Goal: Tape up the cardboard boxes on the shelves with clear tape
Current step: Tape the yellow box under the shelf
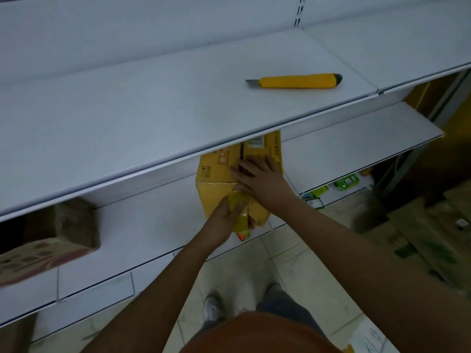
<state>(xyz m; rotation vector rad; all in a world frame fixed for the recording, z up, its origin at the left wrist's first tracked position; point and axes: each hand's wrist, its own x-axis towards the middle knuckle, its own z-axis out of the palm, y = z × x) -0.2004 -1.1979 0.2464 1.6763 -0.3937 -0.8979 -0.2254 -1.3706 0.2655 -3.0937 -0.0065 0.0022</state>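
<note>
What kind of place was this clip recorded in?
Probably a shop or its stockroom being stocked or cleared. White metal gondola shelving with a slotted upright, a yellow cardboard box on a lower shelf, flattened cartons on the tiled floor, and small packaged goods on a shelf at right suggest it.

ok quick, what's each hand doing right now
Left hand: fingers curled round the tape roll at the yellow box front.
Right hand: open, pressing flat on the box top.

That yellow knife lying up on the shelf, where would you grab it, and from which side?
Grip the knife round the middle of its yellow handle, coming down from above. It lies flat on the shelf, nothing beside it. The bare blade sticks out at its left end, so keep fingers toward the dark right end.
</note>
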